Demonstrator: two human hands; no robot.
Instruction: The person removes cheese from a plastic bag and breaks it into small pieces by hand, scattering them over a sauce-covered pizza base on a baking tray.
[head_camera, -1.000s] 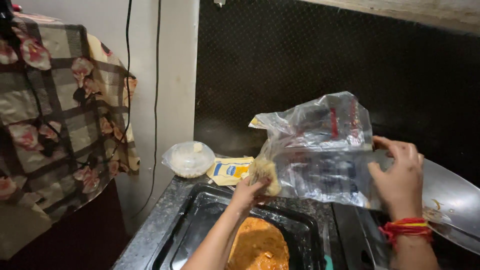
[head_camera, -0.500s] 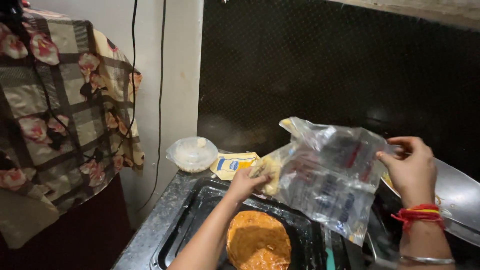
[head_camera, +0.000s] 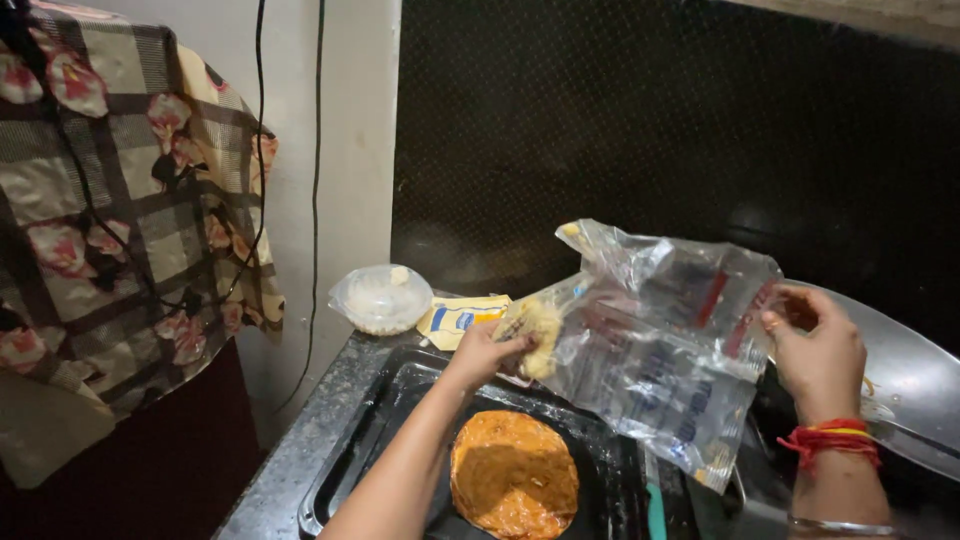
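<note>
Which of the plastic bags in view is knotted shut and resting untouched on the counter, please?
The small round white bag by the wall. The large clear bag is held up open between the left hand and right hand.

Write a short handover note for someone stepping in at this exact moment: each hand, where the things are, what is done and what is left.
Left hand: grips a pale clump of food at the mouth of the clear bag.
Right hand: holds the bag's far edge up over the stove.
Things: a round base coated in orange sauce lies on the black tray. A wrapped bowl and a yellow packet sit behind the tray; a steel plate is on the right.
Done: base is sauced.
Left: no pale food on the base yet; the bag is open.
</note>
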